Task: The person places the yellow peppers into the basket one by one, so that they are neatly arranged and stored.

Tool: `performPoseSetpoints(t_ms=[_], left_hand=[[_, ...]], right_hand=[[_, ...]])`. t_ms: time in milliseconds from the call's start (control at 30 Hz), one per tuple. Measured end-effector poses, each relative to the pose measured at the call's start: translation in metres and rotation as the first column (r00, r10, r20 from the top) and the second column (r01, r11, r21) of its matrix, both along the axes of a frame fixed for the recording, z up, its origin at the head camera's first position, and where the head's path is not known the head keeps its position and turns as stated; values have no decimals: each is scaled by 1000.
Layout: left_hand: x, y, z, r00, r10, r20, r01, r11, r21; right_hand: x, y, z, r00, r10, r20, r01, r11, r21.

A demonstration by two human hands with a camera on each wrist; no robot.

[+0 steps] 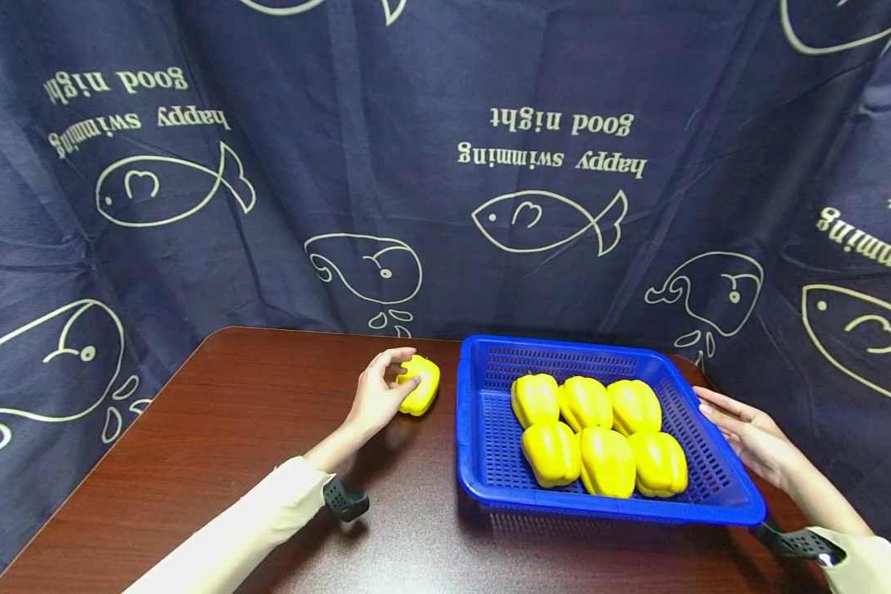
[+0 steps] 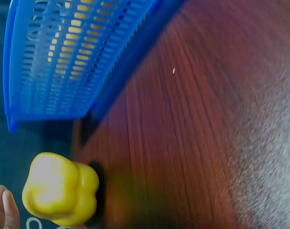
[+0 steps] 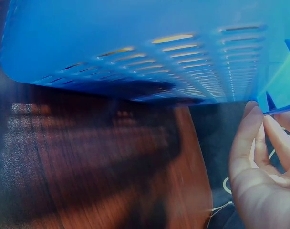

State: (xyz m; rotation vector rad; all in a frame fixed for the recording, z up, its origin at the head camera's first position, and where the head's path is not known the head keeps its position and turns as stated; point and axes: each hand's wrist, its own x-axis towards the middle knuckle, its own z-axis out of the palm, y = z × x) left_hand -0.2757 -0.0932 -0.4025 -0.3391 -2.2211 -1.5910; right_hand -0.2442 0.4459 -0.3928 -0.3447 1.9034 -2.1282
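A yellow bell pepper (image 1: 425, 386) sits on the table left of the blue basket. My left hand (image 1: 379, 393) is beside it, thumb and fingers spread around its near side; in the left wrist view, fingertips (image 2: 9, 210) show a gap from that pepper (image 2: 59, 190). Several more yellow bell peppers (image 1: 607, 462) lie in two rows inside the blue plastic basket (image 1: 483, 487). At the basket's right side my right hand (image 1: 761, 441) holds the rim. The right wrist view shows its thumb and fingers (image 3: 247, 129) meeting at the rim's edge, partly hidden by it.
The brown wooden table (image 1: 215, 429) has a rounded far left corner. Behind it hangs a dark blue curtain (image 1: 416, 165) printed with fish, whales and lettering. The basket stands on the table's right part, and its perforated wall (image 2: 64, 52) rises close to the lone pepper.
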Motion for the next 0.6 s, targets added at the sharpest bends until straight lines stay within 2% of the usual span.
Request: performPoseSetpoints(t_ms=[167,333,467,600], left_hand=[[-8,-4,-5,999,42,25,-42,999,-19],[-15,-7,-8,994,67,84,-64,997,-33],[-20,-8,-10,988,57,145,-49,997,-56],[-24,-9,-11,975,27,222,-12,998,-69]], right_hand=[[1,0,-1,1000,-8,-2,8,1000,9],[1,1,-1,1000,-14,-4,14,1000,19],[1,0,-1,1000,-3,-13,4,1000,11],[0,1,-1,1000,4,-16,-4,1000,1]])
